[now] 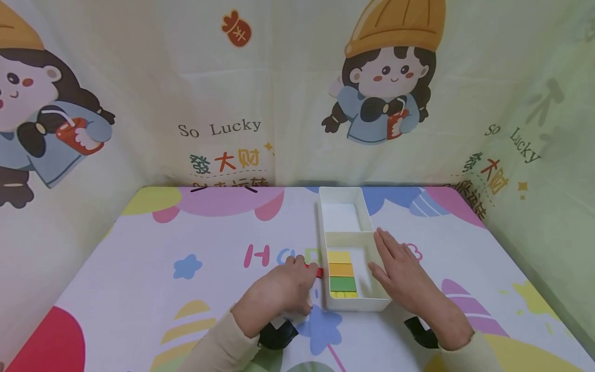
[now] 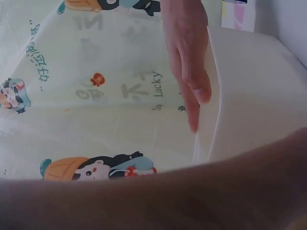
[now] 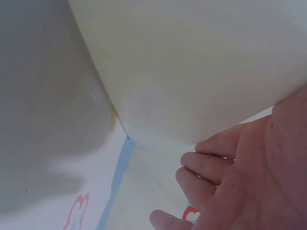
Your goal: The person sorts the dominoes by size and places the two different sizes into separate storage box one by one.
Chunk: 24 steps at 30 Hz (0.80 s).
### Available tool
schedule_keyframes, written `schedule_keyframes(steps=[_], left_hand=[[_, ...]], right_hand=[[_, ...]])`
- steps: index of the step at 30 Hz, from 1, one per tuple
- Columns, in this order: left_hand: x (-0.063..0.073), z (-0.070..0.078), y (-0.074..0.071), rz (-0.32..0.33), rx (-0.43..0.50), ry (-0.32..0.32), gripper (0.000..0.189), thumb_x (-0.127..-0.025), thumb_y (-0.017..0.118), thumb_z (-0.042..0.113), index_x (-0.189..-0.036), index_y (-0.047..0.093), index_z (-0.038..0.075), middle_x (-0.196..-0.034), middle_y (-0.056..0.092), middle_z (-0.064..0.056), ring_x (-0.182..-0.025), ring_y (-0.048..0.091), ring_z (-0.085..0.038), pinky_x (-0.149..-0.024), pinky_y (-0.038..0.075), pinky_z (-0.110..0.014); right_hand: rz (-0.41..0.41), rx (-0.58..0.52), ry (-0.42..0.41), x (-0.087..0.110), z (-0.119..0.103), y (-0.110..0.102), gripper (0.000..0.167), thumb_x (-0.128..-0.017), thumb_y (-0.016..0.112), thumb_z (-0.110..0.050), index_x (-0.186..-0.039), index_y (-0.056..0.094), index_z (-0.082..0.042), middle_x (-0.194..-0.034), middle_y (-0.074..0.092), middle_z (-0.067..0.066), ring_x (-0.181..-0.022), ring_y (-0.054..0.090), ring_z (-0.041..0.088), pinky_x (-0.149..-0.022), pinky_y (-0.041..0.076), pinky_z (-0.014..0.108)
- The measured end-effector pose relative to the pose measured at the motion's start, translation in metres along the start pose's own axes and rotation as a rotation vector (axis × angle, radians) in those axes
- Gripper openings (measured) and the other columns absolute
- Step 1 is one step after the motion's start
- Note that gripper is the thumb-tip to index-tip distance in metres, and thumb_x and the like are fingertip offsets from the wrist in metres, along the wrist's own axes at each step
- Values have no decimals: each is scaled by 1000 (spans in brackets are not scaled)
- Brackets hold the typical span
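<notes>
Red piece [image 1: 319, 272], one, beside one box [image 1: 358, 305]

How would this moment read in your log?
left hand: grips red piece; right hand: against white box; inside box: yellow, orange, green pieces

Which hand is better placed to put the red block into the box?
The left hand, probably: it touches the red block, beside the white box; the right hand is at the box's opposite wall.

Booth [image 1: 534, 222]: cloth-walled work corner; wider building unclear
Cloth [image 1: 297, 103]: cartoon-printed, hanging across the upper frame
Counter [image 1: 139, 289]: brightly patterned, lower frame
</notes>
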<state>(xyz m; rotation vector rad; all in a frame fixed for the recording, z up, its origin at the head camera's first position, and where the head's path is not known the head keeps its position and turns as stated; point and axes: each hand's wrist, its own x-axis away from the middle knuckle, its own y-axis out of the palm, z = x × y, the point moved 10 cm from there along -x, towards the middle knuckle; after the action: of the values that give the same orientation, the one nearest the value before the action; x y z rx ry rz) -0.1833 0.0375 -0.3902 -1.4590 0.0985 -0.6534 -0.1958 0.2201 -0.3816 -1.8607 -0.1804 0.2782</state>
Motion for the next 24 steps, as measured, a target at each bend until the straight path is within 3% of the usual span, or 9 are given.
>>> schedule_keyframes(steps=[6, 12, 18, 24], left_hand=[[0, 0, -6, 17, 50, 43, 56, -73, 84, 29, -119, 55, 13, -90, 51, -2, -87, 46, -17, -64, 49, -26], [-3, -6, -13, 42, 46, 39, 52, -72, 84, 28, -114, 56, 13, -91, 52, -2, -85, 48, -17, -67, 50, -27], [-4, -15, -21, 72, 118, 24, 53, -75, 82, 27, -118, 56, 11, -94, 54, -4, -80, 52, -15, -63, 51, -26], [-1, -24, -36, 155, 164, 31, 57, -78, 76, 27, -127, 55, 7, -104, 58, -7, -87, 53, -18, -74, 53, -34]], right_hand=[[-5, -5, 4, 0, 0, 0, 73, -100, 53, -34, -156, 21, -1, -164, 18, 18, -149, 22, 40, -116, 19, 67], [-4, -9, 6, 1, -1, 0, 73, -100, 53, -35, -156, 21, -1, -164, 19, 18, -149, 22, 41, -116, 19, 67], [-6, -13, 8, 0, 0, 0, 73, -100, 53, -35, -156, 21, -1, -164, 19, 18, -149, 22, 40, -116, 19, 67], [-23, -40, 8, 1, 1, 0, 73, -101, 51, -37, -157, 19, -4, -165, 17, 16, -150, 20, 40, -116, 19, 67]])
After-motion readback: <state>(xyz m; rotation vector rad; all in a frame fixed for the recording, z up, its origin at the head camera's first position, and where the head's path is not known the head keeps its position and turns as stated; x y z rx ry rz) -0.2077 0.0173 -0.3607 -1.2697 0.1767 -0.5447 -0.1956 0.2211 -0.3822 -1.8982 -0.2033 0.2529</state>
